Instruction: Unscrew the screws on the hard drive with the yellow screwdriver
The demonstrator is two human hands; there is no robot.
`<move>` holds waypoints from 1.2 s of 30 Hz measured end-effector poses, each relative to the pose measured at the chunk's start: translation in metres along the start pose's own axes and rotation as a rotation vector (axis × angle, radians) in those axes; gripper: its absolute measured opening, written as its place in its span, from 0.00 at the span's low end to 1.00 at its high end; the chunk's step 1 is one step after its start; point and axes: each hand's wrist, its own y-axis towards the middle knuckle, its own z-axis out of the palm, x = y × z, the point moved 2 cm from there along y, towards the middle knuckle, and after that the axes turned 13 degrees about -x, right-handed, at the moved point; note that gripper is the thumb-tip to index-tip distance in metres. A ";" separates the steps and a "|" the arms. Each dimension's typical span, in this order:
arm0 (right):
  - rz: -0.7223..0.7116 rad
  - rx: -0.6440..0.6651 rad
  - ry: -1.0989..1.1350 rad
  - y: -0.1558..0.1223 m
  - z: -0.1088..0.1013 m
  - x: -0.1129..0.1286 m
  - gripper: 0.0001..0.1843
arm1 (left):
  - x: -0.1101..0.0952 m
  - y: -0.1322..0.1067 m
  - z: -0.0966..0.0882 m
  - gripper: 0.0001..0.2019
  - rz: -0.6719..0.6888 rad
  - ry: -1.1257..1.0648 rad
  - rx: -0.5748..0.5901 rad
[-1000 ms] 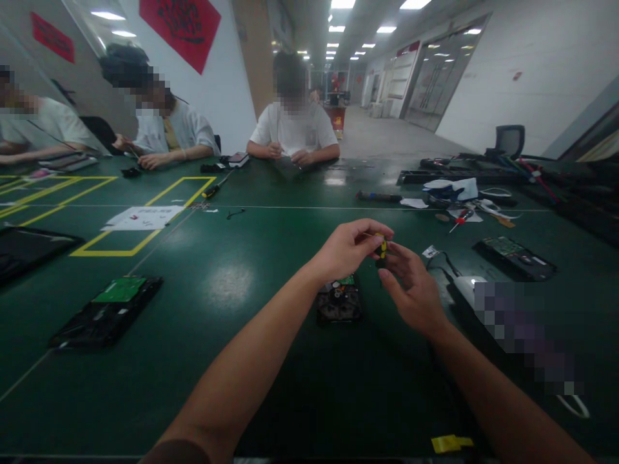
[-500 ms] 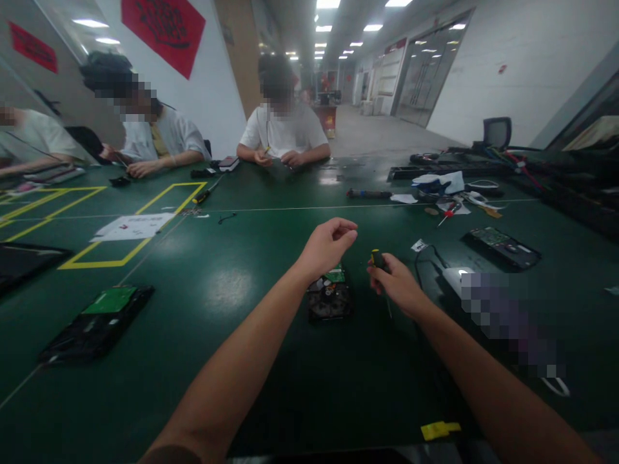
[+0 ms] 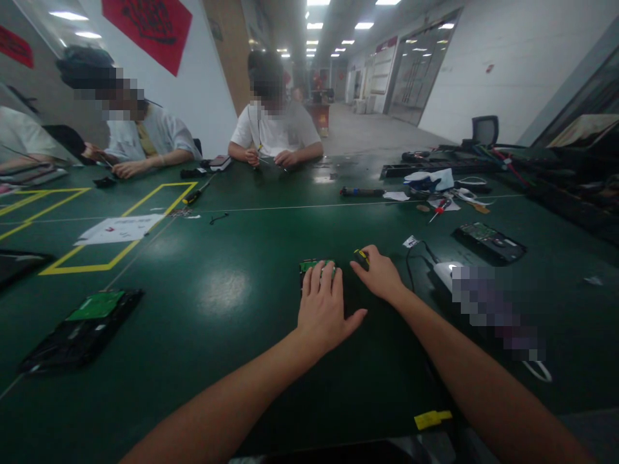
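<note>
Left fingers (image 3: pixel 316 281): slightly spread, palm down, laid over a black device with a green circuit board (image 3: pixel 307 265); contact cannot be judged. Right fingers: curled, pinching a yellow-and-black screwdriver (image 3: pixel 360 257), just right of that device.

Desk (image 3: pixel 264 241): dark green, glossy, one pale reflection left of the left fingers, a thin light line running across beyond both hands.

Left of the fingers: a second device (image 3: pixel 80 332), green board uppermost; farther off, a white paper sheet (image 3: pixel 120 229) over a yellow outline (image 3: pixel 77 269).

Right of the fingers: a long white-ended object (image 3: pixel 443 274), partly blurred out; past it, a third device (image 3: pixel 488 242). Beyond: a red-handled screwdriver (image 3: pixel 441 206) amid papers and cloth. Nearer than the right fingers, by the edge: a yellow strip (image 3: pixel 432 420).

Room, farthest out: three seated co-workers across the desk; red diamond poster (image 3: pixel 152 29) on a white wall; lit ceiling panels; glass doors (image 3: pixel 420 71) beyond the right hand; dark chair (image 3: pixel 484 131).
</note>
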 end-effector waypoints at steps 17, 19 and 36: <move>-0.074 0.066 -0.115 0.005 0.000 0.007 0.27 | 0.086 -0.034 -0.026 0.47 -0.089 0.051 -0.037; -0.072 0.045 -0.092 0.004 -0.001 0.004 0.24 | 0.105 -0.037 -0.029 0.49 -0.152 0.045 -0.028; -0.118 0.043 -0.060 0.000 0.001 0.000 0.17 | 0.079 -0.030 -0.018 0.27 -0.162 0.111 -0.134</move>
